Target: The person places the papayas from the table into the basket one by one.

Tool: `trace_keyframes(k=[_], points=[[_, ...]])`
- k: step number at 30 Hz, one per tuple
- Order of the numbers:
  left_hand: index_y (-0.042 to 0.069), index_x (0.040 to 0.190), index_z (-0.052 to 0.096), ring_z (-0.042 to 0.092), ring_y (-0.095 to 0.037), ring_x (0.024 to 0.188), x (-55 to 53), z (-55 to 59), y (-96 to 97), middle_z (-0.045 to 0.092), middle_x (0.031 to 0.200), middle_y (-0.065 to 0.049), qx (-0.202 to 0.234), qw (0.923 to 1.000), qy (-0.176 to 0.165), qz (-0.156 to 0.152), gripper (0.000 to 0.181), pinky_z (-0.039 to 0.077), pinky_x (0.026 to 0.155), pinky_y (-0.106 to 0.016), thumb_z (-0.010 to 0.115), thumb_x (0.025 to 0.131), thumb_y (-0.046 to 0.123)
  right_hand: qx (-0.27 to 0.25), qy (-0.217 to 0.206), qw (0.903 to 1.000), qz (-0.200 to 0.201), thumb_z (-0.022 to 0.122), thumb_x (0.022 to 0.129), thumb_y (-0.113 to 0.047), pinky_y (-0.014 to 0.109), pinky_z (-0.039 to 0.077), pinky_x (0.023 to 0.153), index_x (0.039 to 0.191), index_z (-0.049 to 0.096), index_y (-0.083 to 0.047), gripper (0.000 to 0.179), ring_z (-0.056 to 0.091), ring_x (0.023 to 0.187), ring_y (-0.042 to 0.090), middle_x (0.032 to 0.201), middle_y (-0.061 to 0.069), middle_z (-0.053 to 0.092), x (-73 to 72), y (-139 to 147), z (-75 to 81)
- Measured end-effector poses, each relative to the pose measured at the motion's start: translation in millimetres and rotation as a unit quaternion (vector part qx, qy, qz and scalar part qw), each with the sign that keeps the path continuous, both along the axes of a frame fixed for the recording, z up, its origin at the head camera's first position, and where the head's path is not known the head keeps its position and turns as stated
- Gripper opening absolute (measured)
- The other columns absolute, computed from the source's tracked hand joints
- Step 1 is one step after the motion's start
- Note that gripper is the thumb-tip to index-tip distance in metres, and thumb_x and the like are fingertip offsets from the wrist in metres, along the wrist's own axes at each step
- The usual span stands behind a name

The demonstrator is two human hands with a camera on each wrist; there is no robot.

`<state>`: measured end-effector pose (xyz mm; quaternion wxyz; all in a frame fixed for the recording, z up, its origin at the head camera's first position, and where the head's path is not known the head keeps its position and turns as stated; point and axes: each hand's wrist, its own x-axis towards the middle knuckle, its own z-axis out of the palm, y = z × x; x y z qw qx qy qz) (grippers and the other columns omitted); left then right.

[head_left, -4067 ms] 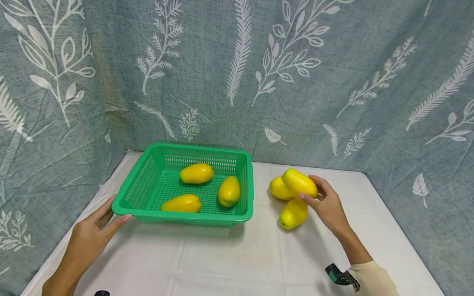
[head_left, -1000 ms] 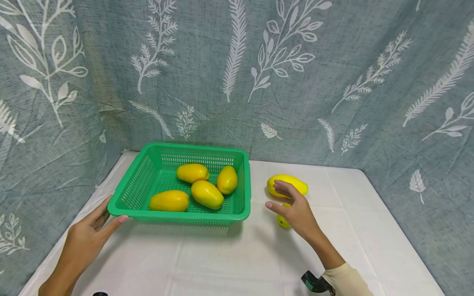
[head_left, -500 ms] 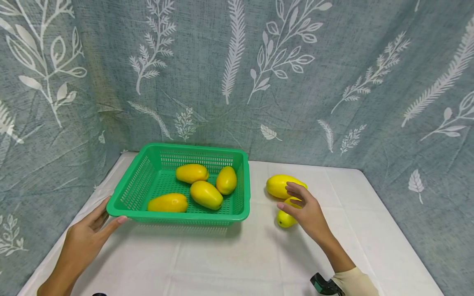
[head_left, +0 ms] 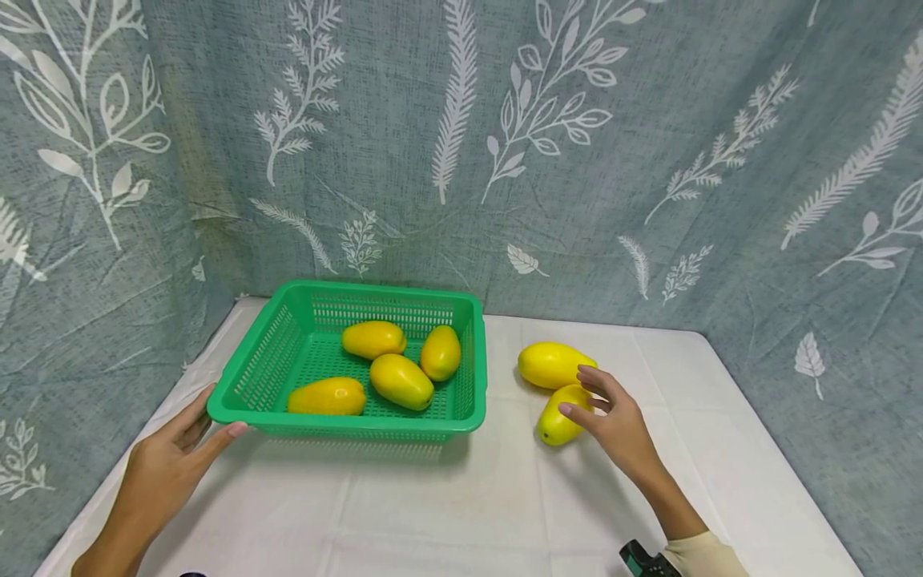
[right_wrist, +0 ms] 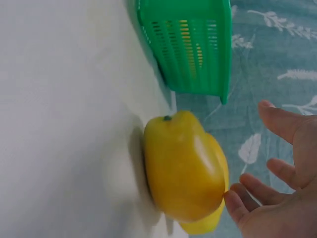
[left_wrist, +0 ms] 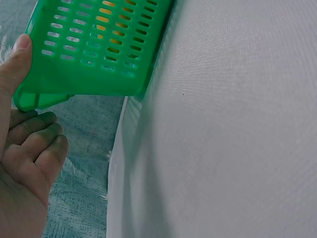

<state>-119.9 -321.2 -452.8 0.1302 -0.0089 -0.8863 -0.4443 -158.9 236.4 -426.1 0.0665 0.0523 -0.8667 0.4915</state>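
My left hand grips the near left corner of a green plastic basket, thumb on the rim and fingers on its outer side. Several yellow oblong, mango-like fruits lie apart or close together inside it. On the right, my right hand hovers with parted, slightly bent fingers over a nearer yellow fruit, holding nothing. In the right wrist view its fingertips are close to this fruit; whether they touch is unclear. Another yellow fruit lies just behind.
A white cloth covers the table. Behind and at both sides hangs a blue-green curtain with white leaf prints. A dark band is at my right wrist.
The fruit that my right hand held earlier now lies in the basket, let go. The right hand has moved back rightward to the two fruits on the table. My left hand stays at the basket corner.
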Motion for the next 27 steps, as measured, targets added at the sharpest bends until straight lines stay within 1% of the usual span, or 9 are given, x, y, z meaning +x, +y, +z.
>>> trace_keyframes(k=[5,11,21,27], points=[[0.012,0.167,0.033,0.039,0.031,0.109,-0.3,0.2,-0.6,0.047,0.152,-0.035,0.002,1.0000,0.000,-0.002,0.077,0.043,0.078,0.004,0.074,0.103,0.030,0.017,-0.007,0.9997,-0.018,0.084,0.095,-0.026,0.053,0.045,0.117,0.152,0.052,-0.002,0.070,0.052,0.143,0.038,0.155,0.019,0.056,-0.9,6,-3.6],[0.011,0.166,0.034,0.039,0.032,0.108,-0.6,0.0,-2.1,0.049,0.150,-0.036,-0.002,1.0000,0.006,-0.004,0.077,0.043,0.077,0.004,0.074,0.103,0.029,0.032,-0.010,0.9990,-0.032,0.085,0.094,-0.024,0.054,0.045,0.116,0.153,0.051,0.000,0.071,0.052,0.142,0.039,0.154,0.021,0.056,-1.7,11,-10.0],[0.012,0.167,0.033,0.038,0.032,0.108,-0.5,-1.4,-3.1,0.049,0.150,-0.035,-0.003,1.0000,0.003,-0.001,0.077,0.043,0.077,0.004,0.074,0.103,0.030,0.040,-0.015,0.9986,-0.030,0.085,0.093,-0.022,0.057,0.045,0.114,0.151,0.052,0.002,0.072,0.052,0.141,0.041,0.155,0.022,0.054,-4.5,12,-25.7],[0.014,0.167,0.033,0.038,0.032,0.109,-0.8,-1.9,-3.3,0.047,0.153,-0.033,-0.002,1.0000,-0.004,-0.001,0.078,0.043,0.077,0.004,0.074,0.103,0.031,0.037,-0.042,0.9980,-0.031,0.086,0.091,-0.024,0.057,0.043,0.118,0.153,0.049,0.002,0.077,0.047,0.145,0.041,0.158,0.023,0.048,-3.7,9,-28.1]])
